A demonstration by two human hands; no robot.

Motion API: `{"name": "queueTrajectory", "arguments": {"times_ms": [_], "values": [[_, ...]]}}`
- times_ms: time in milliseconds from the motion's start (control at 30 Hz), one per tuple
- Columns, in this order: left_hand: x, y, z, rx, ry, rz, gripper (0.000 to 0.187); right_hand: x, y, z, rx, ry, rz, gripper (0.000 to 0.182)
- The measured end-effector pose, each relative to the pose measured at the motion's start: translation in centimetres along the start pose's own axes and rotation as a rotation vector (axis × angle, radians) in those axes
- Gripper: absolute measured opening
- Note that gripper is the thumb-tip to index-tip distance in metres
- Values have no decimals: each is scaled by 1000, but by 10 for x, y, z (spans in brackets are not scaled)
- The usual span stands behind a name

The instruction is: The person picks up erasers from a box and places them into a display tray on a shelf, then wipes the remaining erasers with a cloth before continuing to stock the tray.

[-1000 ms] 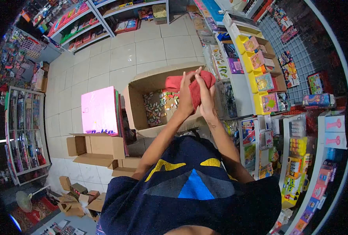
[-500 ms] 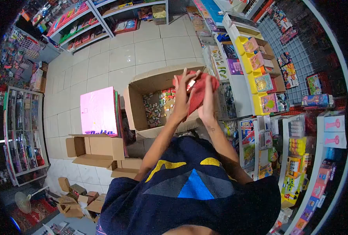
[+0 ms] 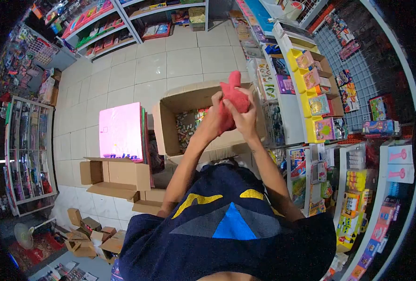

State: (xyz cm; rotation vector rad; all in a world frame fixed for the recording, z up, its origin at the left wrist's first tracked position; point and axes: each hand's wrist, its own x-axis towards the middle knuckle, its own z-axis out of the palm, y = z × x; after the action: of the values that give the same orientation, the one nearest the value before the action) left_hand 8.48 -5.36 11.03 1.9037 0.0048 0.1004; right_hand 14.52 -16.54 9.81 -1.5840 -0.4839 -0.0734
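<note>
A red cloth (image 3: 236, 97) is bunched up between my two hands, above the right part of a large open cardboard box (image 3: 170, 136). My left hand (image 3: 212, 121) grips the cloth from the left side. From the right, my right hand (image 3: 245, 117) has its fingers wrapped round it. A tip of the cloth sticks up beyond my fingers. Many small colourful pieces (image 3: 187, 125) lie on the bottom of the box, partly hidden by my left hand and forearm. Whether anything is inside the cloth cannot be seen.
Left of the box stand pink sheets (image 3: 120, 131) and an open smaller carton (image 3: 119, 172). Several cartons (image 3: 81, 241) lie at the lower left. Shelves of packaged goods (image 3: 318, 105) line the right side. A glass cabinet (image 3: 29, 157) stands at the far left.
The cloth, spread over my hands before, is now bunched up, with a tip pointing away from me. My fingers have closed round it. The small white object at my left fingers no longer shows.
</note>
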Motion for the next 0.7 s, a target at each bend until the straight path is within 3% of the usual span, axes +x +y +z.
{"name": "queueTrajectory", "arguments": {"times_ms": [33,133,233,267,333,400,467,533,600,633,700], "values": [[3,-14,1,277,62,256,62,0,-1,1,67,-4,34,43],[-4,-20,-3,233,178,385,64,-1,1,3,-214,-28,-192,42],[-5,-21,-5,185,117,203,57,-3,4,7,-170,206,-41,37],[-5,-19,-6,108,170,231,55,1,4,8,-134,295,28,36],[-5,-16,-5,-45,276,285,52,5,10,-4,624,203,441,34],[-5,-18,0,-53,229,249,42,7,9,-10,887,68,576,42],[1,-22,8,-65,179,221,33,3,8,5,866,15,567,46],[4,-27,14,-40,255,167,27,1,3,18,735,-33,490,48],[8,-25,15,100,430,327,27,-2,-5,30,542,50,414,49],[12,-26,11,230,454,398,43,-3,-23,36,594,126,433,44],[13,-15,0,428,498,345,38,-8,-21,40,564,132,405,40]]}}
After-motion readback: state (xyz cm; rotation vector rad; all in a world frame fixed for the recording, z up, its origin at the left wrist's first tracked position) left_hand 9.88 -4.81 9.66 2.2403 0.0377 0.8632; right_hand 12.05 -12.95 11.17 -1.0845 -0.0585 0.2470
